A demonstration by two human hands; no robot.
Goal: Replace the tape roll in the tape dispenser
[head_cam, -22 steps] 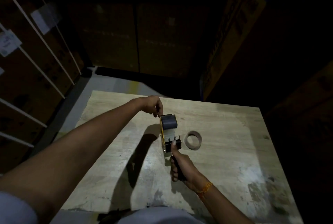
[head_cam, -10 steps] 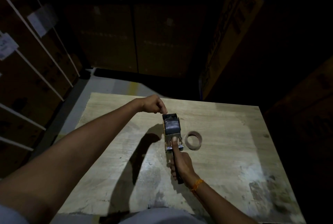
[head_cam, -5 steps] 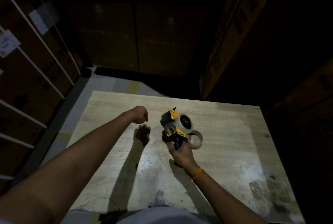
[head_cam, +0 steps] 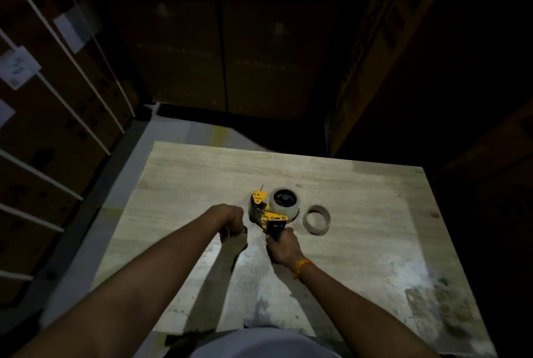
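Note:
A yellow and black tape dispenser lies on its side on the wooden table, with a clear tape roll seated on its hub. My right hand is closed around the dispenser's black handle. My left hand is curled into a fist just left of the dispenser's front end; whether it pinches the tape end is hidden. An empty brown cardboard core lies flat on the table to the right of the dispenser.
Stacked cardboard boxes stand behind the table, and strapped boxes with white labels line the left side. A tall box leans at the back right. The table's right front part is stained.
The dispenser has been turned from upright onto its side and set near the table. My left hand let go of the tape at the top and came down beside the dispenser's front.

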